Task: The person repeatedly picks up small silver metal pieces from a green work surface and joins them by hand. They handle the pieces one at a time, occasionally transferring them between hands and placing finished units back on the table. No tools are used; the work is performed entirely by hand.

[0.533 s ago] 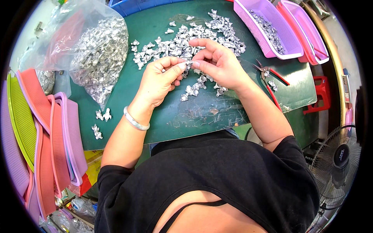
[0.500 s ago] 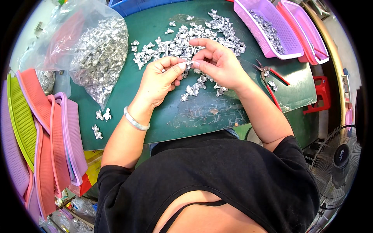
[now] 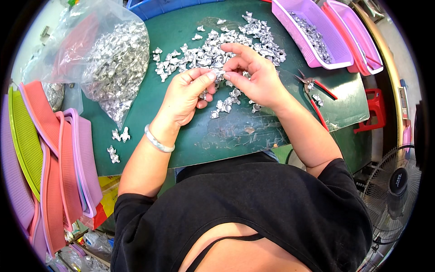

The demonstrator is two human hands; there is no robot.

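Hands hardly moved vs half a sec back: same pose, same spot over the green mat (image 3: 235, 136), upper centre of frame. Left hand (image 3: 186, 97) w/ thumb + forefinger pinched together on a small silver metal piece (image 3: 216, 74); right hand (image 3: 253, 77) meets it from the other side, fingertips closed on the same piece, other fingers loosely curled. Piece sits between the two hands, just above the loose pile of silver pieces (image 3: 217, 50) spread on the mat. Reads as same piece being worked, no pick or drop between frames.

Containers:
- clear plastic bag (image 3: 104, 54), upper left, lying on its side, well filled w/ the same silver pieces
- purple basket (image 3: 294, 22), upper right, thin layer of silver pieces along its bottom
- pink basket (image 3: 358, 31) beside it, far upper right; contents can't tell
- stack of empty trays (image 3: 50, 172), left edge, pink/green/purple

Red-handled pliers (image 3: 317, 90) on mat, right of the hands, untouched
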